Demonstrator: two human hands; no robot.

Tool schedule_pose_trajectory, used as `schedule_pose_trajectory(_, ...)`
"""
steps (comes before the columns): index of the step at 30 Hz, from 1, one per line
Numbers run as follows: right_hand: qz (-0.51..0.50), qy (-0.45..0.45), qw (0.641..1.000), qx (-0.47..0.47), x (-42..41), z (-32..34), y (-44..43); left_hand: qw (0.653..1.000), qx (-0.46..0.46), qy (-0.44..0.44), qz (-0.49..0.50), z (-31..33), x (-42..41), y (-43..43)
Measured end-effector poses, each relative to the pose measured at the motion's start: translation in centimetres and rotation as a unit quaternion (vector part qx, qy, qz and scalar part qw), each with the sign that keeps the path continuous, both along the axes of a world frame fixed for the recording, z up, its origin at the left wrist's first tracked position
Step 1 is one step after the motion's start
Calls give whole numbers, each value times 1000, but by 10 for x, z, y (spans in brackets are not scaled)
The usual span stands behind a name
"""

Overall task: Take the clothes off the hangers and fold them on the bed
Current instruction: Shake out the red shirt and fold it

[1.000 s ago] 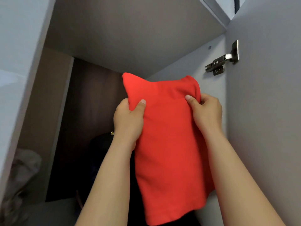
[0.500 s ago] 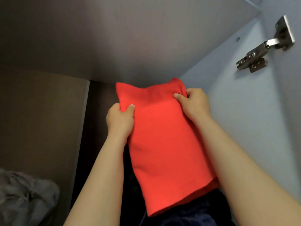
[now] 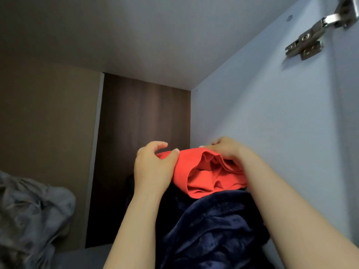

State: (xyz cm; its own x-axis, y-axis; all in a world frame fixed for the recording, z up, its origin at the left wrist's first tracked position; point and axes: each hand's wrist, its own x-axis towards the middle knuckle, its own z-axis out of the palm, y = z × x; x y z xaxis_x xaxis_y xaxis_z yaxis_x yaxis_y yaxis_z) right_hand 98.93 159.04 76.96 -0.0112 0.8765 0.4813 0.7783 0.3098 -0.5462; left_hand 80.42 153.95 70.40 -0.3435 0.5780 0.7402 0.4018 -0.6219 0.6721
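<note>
A folded red garment lies flat on top of a dark navy fleece pile inside a cupboard compartment, its layered edge facing me. My left hand grips its left end, thumb on top and fingers curled behind. My right hand holds its right end against the cupboard's side wall, fingers bent over the top fold. No hanger is in sight.
The white cupboard side wall stands close on the right, with a metal door hinge up high. The shelf ceiling is overhead, a dark wood back panel behind. A crumpled grey fabric bundle sits at the lower left.
The red garment, held upright before, has been lowered and laid flat onto the navy pile deeper in the cupboard. Both hands went down and forward with it.
</note>
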Motion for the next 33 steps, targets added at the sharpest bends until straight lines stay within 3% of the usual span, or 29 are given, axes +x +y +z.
schedule_pose_trajectory(5,84,110,989,56,4,-22,-38,999,29,1,-17,-9,4,-17)
schedule_pose_trajectory(10,177,251,943,131,10,-57,-76,997,43,11,-58,-28,-5,-32)
schedule_pose_trajectory(13,207,231,940,143,10,-84,-81,997,43,21,-68,-37,-10,-40)
schedule_pose_trajectory(16,125,188,956,187,8,-93,-73,997,35,39,-61,-43,-10,-48)
schedule_pose_trajectory(21,81,163,957,226,7,-96,-82,995,63,35,-64,-46,-4,-69)
schedule_pose_trajectory(33,-6,182,934,307,2,-115,-205,971,80,-60,-216,-69,19,-138)
